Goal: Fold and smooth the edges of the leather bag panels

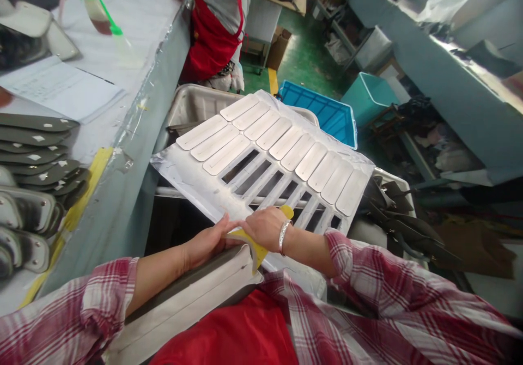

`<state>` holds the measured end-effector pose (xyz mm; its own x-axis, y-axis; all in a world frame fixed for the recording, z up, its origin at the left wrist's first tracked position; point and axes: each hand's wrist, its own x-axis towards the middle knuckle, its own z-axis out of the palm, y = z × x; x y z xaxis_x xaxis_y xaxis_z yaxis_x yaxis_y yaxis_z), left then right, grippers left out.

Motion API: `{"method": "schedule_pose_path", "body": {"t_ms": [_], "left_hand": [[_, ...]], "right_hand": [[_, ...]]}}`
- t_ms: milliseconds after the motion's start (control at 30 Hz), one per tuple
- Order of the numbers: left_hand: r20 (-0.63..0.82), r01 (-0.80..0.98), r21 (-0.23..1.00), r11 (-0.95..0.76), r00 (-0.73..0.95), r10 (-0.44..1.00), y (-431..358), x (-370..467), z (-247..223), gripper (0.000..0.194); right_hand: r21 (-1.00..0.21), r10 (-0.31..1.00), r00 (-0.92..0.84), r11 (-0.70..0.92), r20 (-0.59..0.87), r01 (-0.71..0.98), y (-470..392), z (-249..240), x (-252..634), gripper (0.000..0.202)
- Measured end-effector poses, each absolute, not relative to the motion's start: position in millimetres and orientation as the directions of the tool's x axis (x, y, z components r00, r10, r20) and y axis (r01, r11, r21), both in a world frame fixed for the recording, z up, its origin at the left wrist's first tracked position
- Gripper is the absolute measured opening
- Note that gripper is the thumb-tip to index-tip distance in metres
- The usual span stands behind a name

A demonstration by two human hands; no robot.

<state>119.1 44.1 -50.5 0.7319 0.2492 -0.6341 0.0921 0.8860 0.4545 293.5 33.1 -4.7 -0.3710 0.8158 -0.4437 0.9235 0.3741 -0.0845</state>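
Observation:
Across my lap lies a long folded piece (208, 294), dark grey outside with a pale lining, perhaps a bag part. My left hand (209, 241) grips its far upper edge, thumb toward the right hand. A flat yellow piece (258, 251) shows at that end, and its rounded yellow tip pokes out beyond my closed right hand (263, 227). Whether it is a tool or a strip I cannot tell. Just ahead, a slotted white board (192, 182) carries rows of pale rounded strips (245, 117), with several open slots on its near side.
At left stands a covered worktable (143, 109) with stacked dark grey pieces (36, 147), a paper pad (61, 87) and green-tipped bottles (118, 38). A co-worker in a red apron (210, 38) is beyond. A blue crate (318, 109) and dark parts (400, 218) lie right.

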Motion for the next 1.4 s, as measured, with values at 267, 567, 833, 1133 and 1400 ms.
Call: {"method": "schedule_pose_path", "body": {"t_ms": [267,567,833,1133,1400], "left_hand": [[-0.581,0.56,0.807,0.189,0.695,0.422,48,109,-54,0.06],[-0.49,0.423,0.871,0.251,0.79,0.369,39,109,-50,0.048],[-0.487,0.389,0.868,0.309,0.793,0.367,36,106,-38,0.038],[-0.521,0.472,0.853,0.222,0.755,0.398,33,102,-35,0.039],[-0.516,0.447,0.856,0.258,0.769,0.378,35,103,-33,0.035]], "right_hand": [[-0.135,0.775,-0.464,0.452,-0.429,0.882,33,-6,291,0.049],[-0.171,0.751,-0.513,0.489,-0.416,0.855,27,-5,292,0.051],[-0.202,0.682,-0.614,0.588,-0.398,0.784,34,-3,292,0.052],[-0.235,0.668,-0.672,0.631,-0.321,0.74,38,-9,290,0.052],[-0.242,0.684,-0.639,0.593,-0.352,0.768,34,-9,290,0.052]]}}
